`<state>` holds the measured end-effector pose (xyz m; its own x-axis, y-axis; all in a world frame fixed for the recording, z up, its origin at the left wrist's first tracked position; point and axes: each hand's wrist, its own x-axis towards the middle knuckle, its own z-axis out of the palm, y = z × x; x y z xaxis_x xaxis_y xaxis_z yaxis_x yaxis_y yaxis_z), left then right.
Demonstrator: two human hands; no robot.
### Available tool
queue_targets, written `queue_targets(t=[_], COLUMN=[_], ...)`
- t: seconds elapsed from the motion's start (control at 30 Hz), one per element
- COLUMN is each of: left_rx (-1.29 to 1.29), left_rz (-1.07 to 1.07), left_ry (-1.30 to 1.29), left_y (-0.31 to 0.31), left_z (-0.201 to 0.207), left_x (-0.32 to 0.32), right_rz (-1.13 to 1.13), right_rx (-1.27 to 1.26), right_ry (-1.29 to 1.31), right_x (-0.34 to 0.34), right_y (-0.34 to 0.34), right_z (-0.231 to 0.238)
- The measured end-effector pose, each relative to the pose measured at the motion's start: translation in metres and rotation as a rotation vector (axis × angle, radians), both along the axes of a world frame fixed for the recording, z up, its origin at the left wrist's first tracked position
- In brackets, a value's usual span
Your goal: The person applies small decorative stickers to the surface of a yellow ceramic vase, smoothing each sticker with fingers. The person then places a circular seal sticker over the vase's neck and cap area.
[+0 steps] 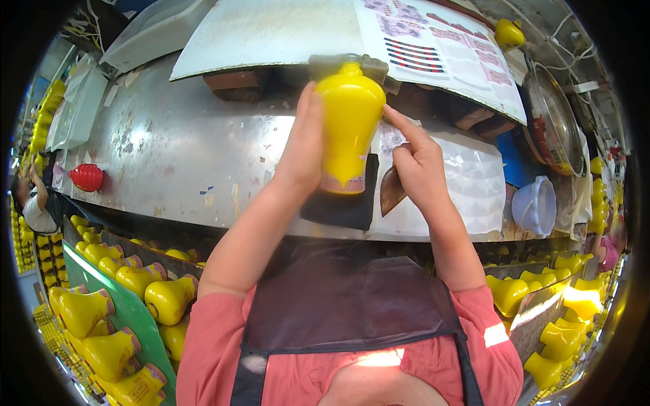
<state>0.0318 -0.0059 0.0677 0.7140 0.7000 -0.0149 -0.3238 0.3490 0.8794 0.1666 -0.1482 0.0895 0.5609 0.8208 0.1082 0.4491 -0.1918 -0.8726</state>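
A glossy yellow vase (349, 128) lies with its narrow neck pointing away from me and its foot toward me. A pinkish patterned band rings the foot. Along the vase's left side, my left hand (305, 142) grips it, with part of the fingers hidden behind it. My right hand (420, 162) reaches its index finger to the vase's right side near the shoulder. The other fingers are curled round a flat brown scraper-like piece (392, 191). Beneath the vase sits a black pad (338, 213), and a greyish block (374, 67) stands behind the neck.
Printed decal sheets (433, 47) lie on a raised white board (271, 30) propped on bricks (233, 80). On the metal table (176, 149) are a red ribbed object (87, 177), a pale blue bucket (534, 206) and white paper (467, 183). Several yellow vases (169, 298) crowd both sides below.
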Motion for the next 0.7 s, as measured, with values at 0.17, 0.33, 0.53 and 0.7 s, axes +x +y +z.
queue_targets(t=[0.17, 0.33, 0.53, 0.7], left_rx=[-0.253, 0.131, -0.094, 0.091], left_rz=[-0.141, 0.016, -0.065, -0.041], left_ry=[-0.019, 0.016, -0.039, 0.121], left_y=[0.008, -0.006, 0.002, 0.009], left_z=[0.002, 0.009, -0.006, -0.018], left_x=[0.001, -0.007, 0.003, -0.003], right_rz=[-0.053, -0.050, 0.014, -0.011], right_rx=[0.091, 0.018, -0.107, -0.189], right_ry=[0.205, 0.044, -0.038, -0.069], right_x=[0.006, 0.007, -0.008, -0.001], right_y=[-0.004, 0.011, 0.018, 0.024], right_z=[-0.001, -0.007, 0.007, 0.020])
